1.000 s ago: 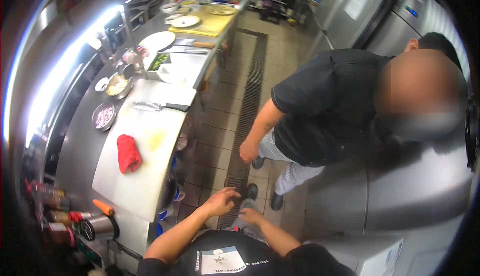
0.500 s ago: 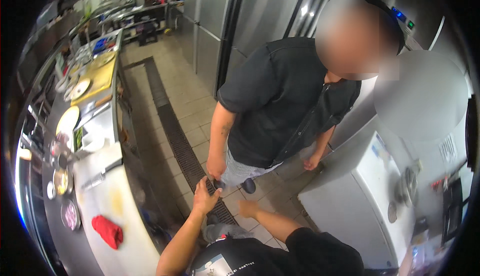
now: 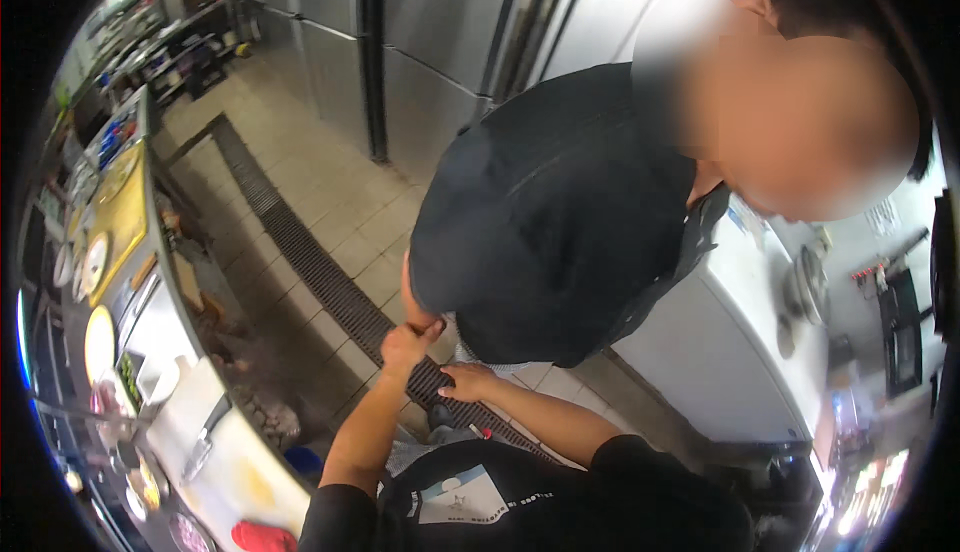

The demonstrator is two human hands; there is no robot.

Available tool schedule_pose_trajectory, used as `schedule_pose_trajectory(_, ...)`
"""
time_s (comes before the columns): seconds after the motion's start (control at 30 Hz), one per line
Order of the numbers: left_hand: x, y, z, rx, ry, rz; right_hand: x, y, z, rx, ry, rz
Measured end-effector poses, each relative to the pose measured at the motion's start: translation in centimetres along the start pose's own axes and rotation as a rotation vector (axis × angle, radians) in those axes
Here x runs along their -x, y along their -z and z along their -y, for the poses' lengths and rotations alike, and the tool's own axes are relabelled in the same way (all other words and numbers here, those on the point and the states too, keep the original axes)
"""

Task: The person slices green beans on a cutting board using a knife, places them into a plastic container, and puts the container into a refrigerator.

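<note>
A co-worker in a black short-sleeved shirt (image 3: 540, 212) leans in close in front of me. My left hand (image 3: 405, 347) is at that person's bare arm (image 3: 418, 310), its fingers closed around the lower part, with the thumb toward the right. To the right and a little nearer, my right hand (image 3: 468, 382) hangs over the floor drain grate (image 3: 330, 277), empty, its fingers loosely apart. The co-worker's own hands are hidden.
Along the left runs a counter with a white cutting board (image 3: 235, 462), a knife (image 3: 207, 440), a red cloth (image 3: 262, 537) and a yellow board (image 3: 122, 207). Steel refrigerators (image 3: 430, 92) stand behind. A white chest-like appliance (image 3: 720, 352) is at right, holding metal bowls (image 3: 808, 287).
The co-worker has bent forward and come nearer. My left hand has reached the person's arm. My right hand has shifted slightly left and up, and my view has turned right.
</note>
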State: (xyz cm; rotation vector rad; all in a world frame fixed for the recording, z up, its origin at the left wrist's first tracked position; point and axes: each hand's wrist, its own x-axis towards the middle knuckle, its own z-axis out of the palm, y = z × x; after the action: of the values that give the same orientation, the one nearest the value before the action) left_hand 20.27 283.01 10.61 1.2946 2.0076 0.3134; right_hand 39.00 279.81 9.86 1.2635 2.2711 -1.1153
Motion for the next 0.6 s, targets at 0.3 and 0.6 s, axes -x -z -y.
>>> schedule_pose_trajectory(0.3,-10.3,-0.3,-6.7,-0.217,-0.397,0.190,-1.5,1.6,-7.8,-0.339,-0.019,-0.317)
schedule_pose_trajectory(0.6,-21.4,11.3,1.1,0.486,-0.585,0.735,-16.4,7.4,0.4,-0.043,-0.364,-0.061)
